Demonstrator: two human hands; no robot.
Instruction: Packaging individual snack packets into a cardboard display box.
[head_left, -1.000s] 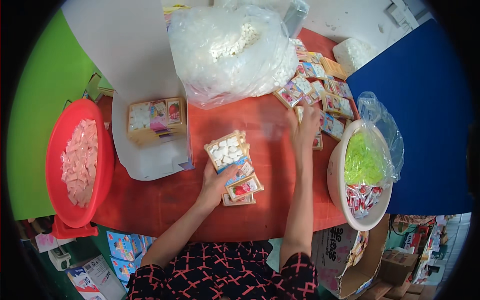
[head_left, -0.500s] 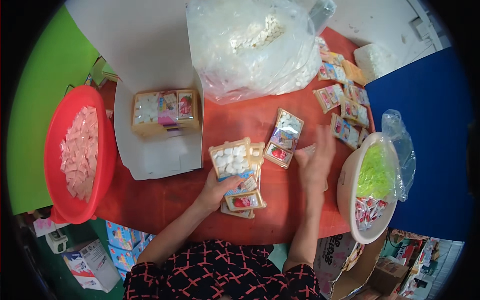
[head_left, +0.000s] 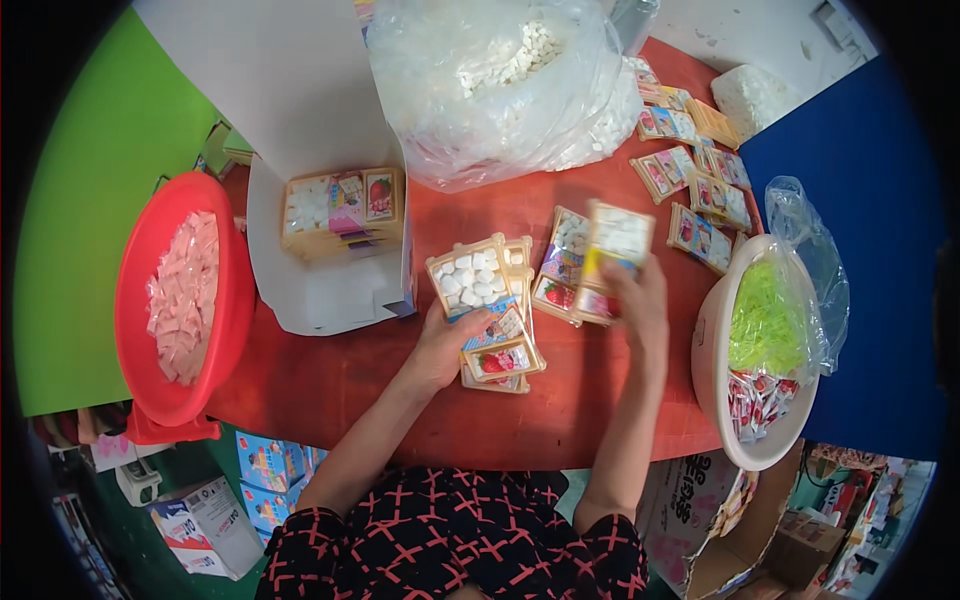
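My left hand (head_left: 438,346) grips a small shallow tray pack of white marshmallow-like pieces (head_left: 472,282), with a blue label and a strawberry-printed sachet at its lower end. More such packs (head_left: 518,250) lie beneath it, partly hidden. My right hand (head_left: 642,305) is closed on another pack with a yellow label (head_left: 616,238), held tilted and slightly blurred. Just left of that pack, a purple-labelled pack (head_left: 563,245) rests on the red tabletop (head_left: 330,390), partly overlapped by it in view.
An open white carton (head_left: 305,305) holds stacked packs (head_left: 345,205). A red basin (head_left: 135,300) of pink sachets stands at left. At the back sits a large clear bag (head_left: 450,130) of white pieces. Several packs (head_left: 705,190) lie back right, near a cream basin (head_left: 712,390) with green shreds.
My right hand, earlier spread over the table at right, now holds the yellow-labelled pack beside the purple-labelled one. My left hand keeps its grip. The whole view has shifted slightly.
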